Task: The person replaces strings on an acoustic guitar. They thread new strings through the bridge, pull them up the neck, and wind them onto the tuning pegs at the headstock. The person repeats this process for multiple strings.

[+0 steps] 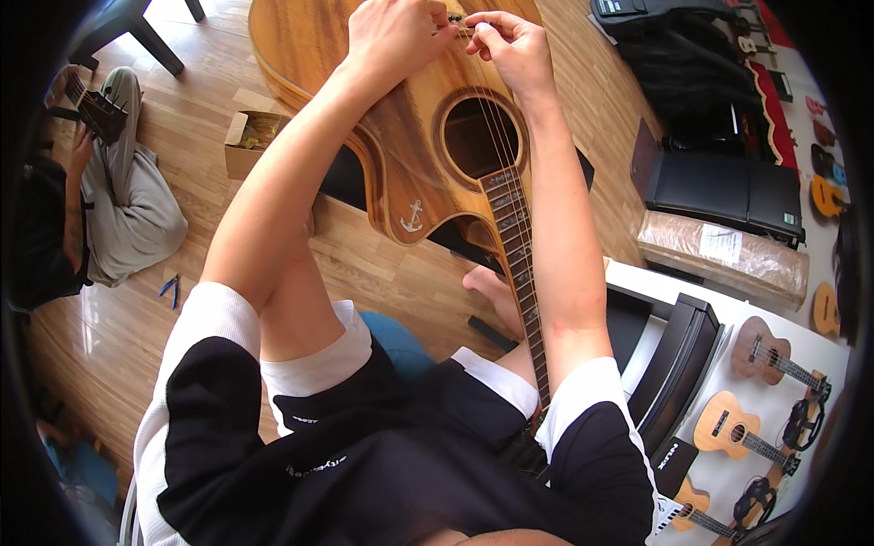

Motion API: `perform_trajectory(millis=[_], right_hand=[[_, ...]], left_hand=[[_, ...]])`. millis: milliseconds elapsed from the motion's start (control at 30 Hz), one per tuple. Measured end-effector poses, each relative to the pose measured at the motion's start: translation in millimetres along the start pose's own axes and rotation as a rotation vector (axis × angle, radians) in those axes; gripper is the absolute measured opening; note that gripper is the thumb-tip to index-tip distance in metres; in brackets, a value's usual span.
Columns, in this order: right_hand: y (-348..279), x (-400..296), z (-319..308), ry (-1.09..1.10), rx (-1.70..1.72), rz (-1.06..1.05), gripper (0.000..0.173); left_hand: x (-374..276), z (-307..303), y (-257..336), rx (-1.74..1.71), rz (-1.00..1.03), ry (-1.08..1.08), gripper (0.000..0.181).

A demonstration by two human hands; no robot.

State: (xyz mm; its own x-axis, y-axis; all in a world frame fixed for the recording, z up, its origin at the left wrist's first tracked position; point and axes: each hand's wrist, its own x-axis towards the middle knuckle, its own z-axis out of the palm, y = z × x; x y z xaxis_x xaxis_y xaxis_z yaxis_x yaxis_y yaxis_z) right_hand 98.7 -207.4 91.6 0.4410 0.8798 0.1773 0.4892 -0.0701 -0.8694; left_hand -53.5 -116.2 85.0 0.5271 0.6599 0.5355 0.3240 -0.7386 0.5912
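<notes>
A wooden acoustic guitar (403, 157) with an anchor inlay lies across the person's front, its neck (522, 273) running down between the legs. Both hands are at the bridge end, beyond the soundhole (483, 136). My left hand (399, 34) has thumb and fingers bent close beside the dark bridge pins (455, 18); what lies between the fingertips is hidden. My right hand (512, 51), just to the right, pinches a thin string near the bridge. Several strings (502, 140) run from there over the soundhole to the fretboard.
An open cardboard box (239, 147) and blue-handled pliers (171, 290) are on the wood floor. Another person (126, 198) sits at left, holding a guitar headstock (102, 116). A dark stool (130, 31) stands upper left. At right are a wrapped package (724, 256), a black keyboard (672, 355) and wall-hung ukuleles (730, 426).
</notes>
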Motion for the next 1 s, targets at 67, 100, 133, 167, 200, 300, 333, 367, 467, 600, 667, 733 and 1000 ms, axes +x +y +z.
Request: perform_trajectory(millis=[67, 100, 133, 167, 200, 300, 333, 367, 467, 600, 667, 733, 1000], right_hand=[[-2.3, 3.1, 2.1, 0.004, -0.066, -0.016, 0.015], [-6.7, 3.1, 4.9, 0.010, -0.100, -0.019, 0.016], [-10.7, 3.4, 7.1, 0.016, -0.134, -0.022, 0.017], [-14.0, 4.4, 8.5, 0.022, -0.142, -0.014, 0.015], [-16.7, 4.5, 8.2, 0.032, -0.152, -0.003, 0.012], [-13.7, 14.3, 8.9, 0.033, -0.018, -0.023, 0.007], [-12.2, 17.3, 9.1, 0.030, 0.054, -0.038, 0.006], [-10.5, 17.4, 7.2, 0.027, 0.020, -0.036, 0.007], [-17.4, 18.7, 9.9, 0.016, -0.040, -0.032, 0.009], [-8.4, 24.1, 4.5, -0.003, -0.021, -0.035, 0.003], [-6.6, 26.3, 4.7, -0.007, 0.003, -0.040, 0.006], [-5.3, 27.1, 5.6, 0.019, 0.028, -0.029, 0.009], [-0.5, 32.1, 5.3, 0.023, -0.147, -0.097, 0.008]], left_hand=[[1.2, 1.5, -0.2, -0.007, -0.042, 0.015, 0.019], [1.1, 1.7, -0.8, 0.002, -0.058, 0.020, 0.019], [1.1, 1.8, -1.0, 0.011, -0.074, 0.025, 0.020], [1.8, 1.8, -0.8, 0.013, -0.114, 0.013, 0.020], [3.6, 0.5, 2.4, 0.010, -0.150, 0.000, 0.020], [11.1, -12.0, 12.3, -0.031, -0.259, -0.121, 0.024], [12.4, -15.2, 14.7, -0.050, -0.295, -0.176, 0.027], [11.7, -9.9, 12.2, -0.024, -0.295, -0.119, 0.031], [9.1, 2.0, -1.1, 0.035, -0.290, -0.010, 0.043], [8.3, 4.9, -2.0, 0.042, -0.257, -0.030, 0.046], [9.0, 4.4, -2.3, 0.041, -0.255, -0.035, 0.043], [9.8, 2.2, -0.9, 0.014, -0.253, -0.050, 0.040], [10.1, 2.1, -4.4, 0.030, -0.205, -0.068, 0.035]])
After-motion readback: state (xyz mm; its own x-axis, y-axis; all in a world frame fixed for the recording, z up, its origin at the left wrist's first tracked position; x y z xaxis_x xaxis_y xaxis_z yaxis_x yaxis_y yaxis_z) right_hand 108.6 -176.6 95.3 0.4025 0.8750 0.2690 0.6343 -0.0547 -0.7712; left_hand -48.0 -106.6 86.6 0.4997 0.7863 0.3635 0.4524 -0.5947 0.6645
